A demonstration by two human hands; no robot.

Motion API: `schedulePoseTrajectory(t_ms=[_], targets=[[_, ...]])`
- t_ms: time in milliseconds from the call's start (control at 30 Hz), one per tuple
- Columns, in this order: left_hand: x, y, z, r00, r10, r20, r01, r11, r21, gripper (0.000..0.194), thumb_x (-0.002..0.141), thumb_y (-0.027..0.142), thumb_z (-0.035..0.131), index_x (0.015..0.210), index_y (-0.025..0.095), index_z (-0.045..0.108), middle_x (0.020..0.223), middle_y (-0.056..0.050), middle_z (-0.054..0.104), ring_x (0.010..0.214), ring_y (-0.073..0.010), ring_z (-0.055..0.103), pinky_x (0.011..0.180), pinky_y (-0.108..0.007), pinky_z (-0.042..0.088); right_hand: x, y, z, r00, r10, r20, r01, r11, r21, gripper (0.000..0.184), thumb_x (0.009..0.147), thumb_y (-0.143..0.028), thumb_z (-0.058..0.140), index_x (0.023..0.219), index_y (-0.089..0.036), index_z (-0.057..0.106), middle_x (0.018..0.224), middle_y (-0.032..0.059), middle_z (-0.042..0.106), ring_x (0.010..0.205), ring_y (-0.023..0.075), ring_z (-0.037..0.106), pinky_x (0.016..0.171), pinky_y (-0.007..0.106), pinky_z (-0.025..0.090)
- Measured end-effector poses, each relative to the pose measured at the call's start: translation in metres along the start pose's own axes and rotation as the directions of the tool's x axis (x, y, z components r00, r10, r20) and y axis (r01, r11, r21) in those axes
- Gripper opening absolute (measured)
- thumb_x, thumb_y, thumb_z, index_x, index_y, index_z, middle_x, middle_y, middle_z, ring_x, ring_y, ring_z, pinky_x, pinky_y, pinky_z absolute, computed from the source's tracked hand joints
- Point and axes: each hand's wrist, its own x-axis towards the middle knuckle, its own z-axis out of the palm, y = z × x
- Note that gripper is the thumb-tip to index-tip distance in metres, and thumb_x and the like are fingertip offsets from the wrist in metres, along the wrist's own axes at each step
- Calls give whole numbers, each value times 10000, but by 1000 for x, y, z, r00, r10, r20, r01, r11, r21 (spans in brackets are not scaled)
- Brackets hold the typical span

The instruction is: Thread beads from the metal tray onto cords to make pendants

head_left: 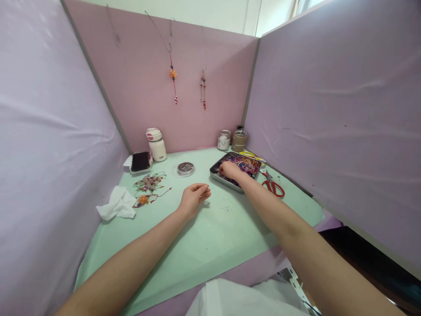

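Note:
My left hand [194, 198] hovers over the middle of the table, thumb pressed to the curled fingers. What it pinches, if anything, is too small to make out. Inside the left part of a metal tray [226, 186], my right hand [229, 170] reaches down with fingers bunched, their tips partly hidden. Tangled coloured cords and beads [248, 165] fill the tray's right side. Left of the tray lies a round clear dish [186, 169] with small dark or silvery pieces in it.
Red-handled scissors [273, 188] and yellow-handled scissors [251, 155] lie by the tray. Finished-looking beaded strings [149, 183], a crumpled tissue [117, 204], a phone [140, 161] and a white bottle [157, 145] are at left. Two jars [239, 141] stand behind. A beaded pendant [173, 74] hangs on the pink partition.

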Motion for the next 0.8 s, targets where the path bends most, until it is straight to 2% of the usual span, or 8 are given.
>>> schedulePoseTrajectory(t_ms=[200,367,433,500,567,667,733,800], targets=[[-1,0,0,1000,-13,-7,13,1000,-6,237,682,288,741,816,116,648,788,-69,658,678,-107,633,771,-295,534,-4,-3,1,1000,-2,13,2,999,-34,156,720,-150,591,786,-170,731,892,125,704,844,222,630,744,262,426],[-3,4,2,999,-42,9,42,998,-42,203,700,263,725,807,114,638,775,-64,657,665,-103,634,742,-275,535,-12,-4,-9,997,-33,-63,32,999,-8,176,728,-136,544,808,-158,698,871,108,696,792,202,612,693,256,410],[-3,5,3,998,-58,29,60,997,-55,201,700,258,725,811,115,637,770,-62,658,670,-106,638,738,-273,537,-19,-7,-14,986,-48,-161,62,995,84,192,729,-142,523,845,-158,675,862,82,688,761,174,593,678,248,403],[-4,6,3,996,-72,51,75,995,-63,197,704,253,722,816,115,638,761,-59,658,672,-109,641,745,-279,540,-31,-13,-17,955,-40,-295,135,941,309,175,709,-146,524,827,-158,652,796,48,670,706,149,567,655,242,401],[-5,7,4,994,-82,75,88,994,-68,186,708,246,718,814,114,639,753,-52,656,662,-107,642,756,-284,542,-45,-22,-15,936,-2,-353,220,786,578,138,703,-168,541,805,-168,633,739,14,642,657,127,544,629,238,406],[-8,10,7,989,-97,111,105,992,-74,174,716,243,713,808,113,641,741,-44,653,636,-97,635,744,-274,544,-63,-36,-6,969,25,-244,209,437,875,129,704,-243,618,817,-184,639,746,-2,639,644,113,548,634,247,430],[-10,12,9,986,-104,127,115,990,-79,168,724,241,705,811,111,643,740,-44,653,629,-93,630,727,-262,545,-70,-42,1,991,10,-136,132,187,973,159,677,-274,682,806,-187,651,773,6,654,688,121,584,696,271,458],[-12,13,10,985,-109,133,121,989,-85,159,734,232,696,818,108,645,740,-47,655,626,-91,628,717,-252,546,-73,-46,7,998,-13,-57,57,-4,998,194,639,-276,737,792,-188,656,792,14,669,730,129,609,747,290,469]])
